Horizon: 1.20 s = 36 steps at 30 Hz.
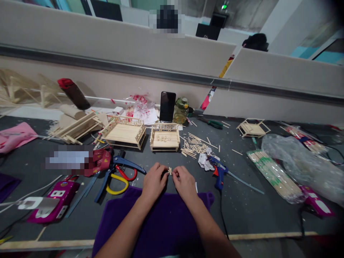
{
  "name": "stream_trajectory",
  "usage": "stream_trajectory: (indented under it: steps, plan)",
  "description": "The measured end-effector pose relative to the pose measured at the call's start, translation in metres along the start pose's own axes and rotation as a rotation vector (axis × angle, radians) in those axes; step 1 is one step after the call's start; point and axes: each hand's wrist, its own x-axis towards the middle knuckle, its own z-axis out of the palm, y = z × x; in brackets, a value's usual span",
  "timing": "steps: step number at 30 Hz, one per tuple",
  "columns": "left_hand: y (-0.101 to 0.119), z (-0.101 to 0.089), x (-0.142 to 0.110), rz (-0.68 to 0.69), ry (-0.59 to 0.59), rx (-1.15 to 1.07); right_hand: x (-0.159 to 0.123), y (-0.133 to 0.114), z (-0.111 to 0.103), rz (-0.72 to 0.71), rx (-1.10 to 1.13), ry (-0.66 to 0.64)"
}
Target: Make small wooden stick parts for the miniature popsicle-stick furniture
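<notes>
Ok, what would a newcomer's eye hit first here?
Probably the two hands, left and right, pinching a tiny wooden piece at front center. Then the two miniature wooden bench-like frames just beyond, the larger left of the smaller. The blue hot glue gun lies right of the hands, the yellow-and-red-handled scissors left.

Pale partition (113, 39), dark rail (120, 66).
</notes>
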Motion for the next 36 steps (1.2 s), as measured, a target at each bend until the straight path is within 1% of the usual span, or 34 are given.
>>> stream_trajectory:
  steps: [12,16,20,24,28,32,36]
  plan:
    - [-0.001,0.006,0.004,0.090,0.045,-0.069,0.005,-0.001,-0.001,0.018,0.044,-0.008]
    - [-0.002,0.007,0.005,0.094,0.050,-0.074,0.005,0.000,-0.002,0.021,0.084,-0.009]
    - [-0.004,0.008,0.005,0.080,0.054,-0.081,0.006,0.003,-0.007,0.011,0.139,-0.024]
    - [-0.004,0.008,0.005,0.075,0.051,-0.073,0.013,0.009,-0.016,0.008,0.162,-0.035]
    - [-0.003,0.008,0.005,0.077,0.047,-0.058,0.022,0.014,-0.019,-0.036,0.141,-0.063]
    - [-0.003,0.008,0.004,0.106,0.029,-0.025,0.027,0.015,-0.017,-0.104,0.118,-0.116]
    - [-0.004,0.008,0.003,0.146,0.012,0.023,0.026,0.014,-0.014,-0.111,0.092,-0.122]
